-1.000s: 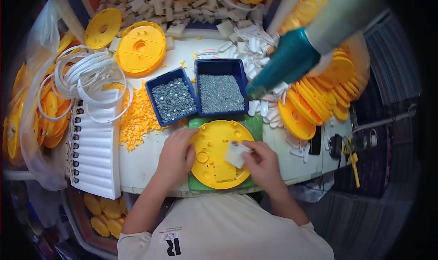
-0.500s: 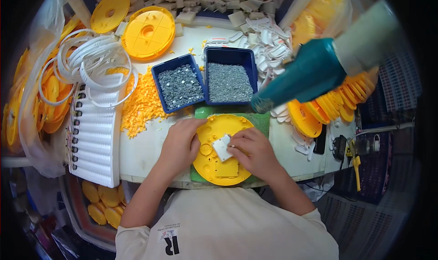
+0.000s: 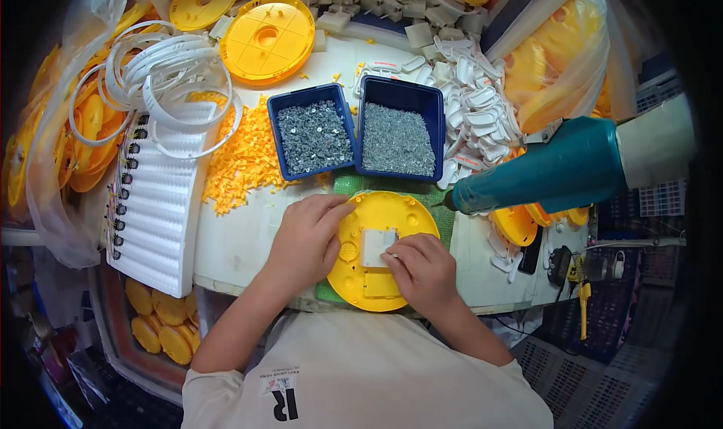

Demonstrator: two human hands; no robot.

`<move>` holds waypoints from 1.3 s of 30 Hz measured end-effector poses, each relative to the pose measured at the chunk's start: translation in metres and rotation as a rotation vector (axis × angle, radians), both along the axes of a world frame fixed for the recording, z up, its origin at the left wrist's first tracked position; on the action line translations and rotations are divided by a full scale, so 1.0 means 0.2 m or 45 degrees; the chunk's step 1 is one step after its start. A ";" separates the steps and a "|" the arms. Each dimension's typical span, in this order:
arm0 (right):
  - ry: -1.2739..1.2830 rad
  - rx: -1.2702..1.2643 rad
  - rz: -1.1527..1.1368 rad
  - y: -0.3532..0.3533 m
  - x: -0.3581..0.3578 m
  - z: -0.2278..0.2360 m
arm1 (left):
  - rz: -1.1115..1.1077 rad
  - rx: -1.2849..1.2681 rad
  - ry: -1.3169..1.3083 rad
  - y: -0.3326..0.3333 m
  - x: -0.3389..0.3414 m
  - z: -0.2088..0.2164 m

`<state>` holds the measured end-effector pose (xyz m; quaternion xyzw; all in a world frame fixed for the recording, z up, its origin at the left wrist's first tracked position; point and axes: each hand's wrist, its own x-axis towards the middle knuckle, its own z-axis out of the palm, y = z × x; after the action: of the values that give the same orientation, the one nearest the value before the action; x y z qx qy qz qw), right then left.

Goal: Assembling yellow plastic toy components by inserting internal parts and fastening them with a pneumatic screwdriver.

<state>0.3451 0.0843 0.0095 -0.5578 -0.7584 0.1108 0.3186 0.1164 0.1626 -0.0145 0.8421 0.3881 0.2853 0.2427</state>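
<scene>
A round yellow plastic housing [image 3: 350, 290] lies on a green mat [image 3: 444, 241] at the table's front edge, its inner side with posts and recesses facing up. My left hand [image 3: 309, 237] grips its left rim, fingers over the upper left edge. A white square box-like part [image 3: 375, 247] sits over the middle of the housing, roughly in line with its recesses. Thumb and fingers of my right hand [image 3: 425, 267] pinch that part at its right side. Whether it is fully seated, I cannot tell.
A teal power screwdriver [image 3: 542, 165] hangs close at the right. Behind the housing stand two blue bins [image 3: 399, 171] of small metal pieces. Around them lie small orange pieces [image 3: 245, 154], white plastic parts [image 3: 482, 112], a white foam tray [image 3: 162, 203] and coiled white strips [image 3: 162, 75].
The white part has turned from a slant to nearly square with the housing, my right hand still on it. The screwdriver has swung closer to level. The whole view has shifted slightly.
</scene>
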 end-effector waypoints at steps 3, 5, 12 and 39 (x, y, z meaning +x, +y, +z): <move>0.017 0.058 0.000 0.00 0.00 0.01 | -0.025 0.079 0.021 0.00 0.00 0.02; 0.023 0.084 0.003 0.02 0.00 0.01 | -0.091 0.085 0.024 0.00 0.01 0.07; -0.034 0.092 0.041 0.03 0.03 -0.01 | -0.251 -0.091 0.020 -0.05 0.06 0.06; -0.221 0.015 0.211 0.08 0.05 0.07 | -0.232 -0.168 -0.026 -0.02 0.05 0.05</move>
<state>0.3553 0.1000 0.0245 -0.4988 -0.8272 0.0834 0.2449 0.1272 0.1584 -0.0038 0.8531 0.3253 0.2446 0.3266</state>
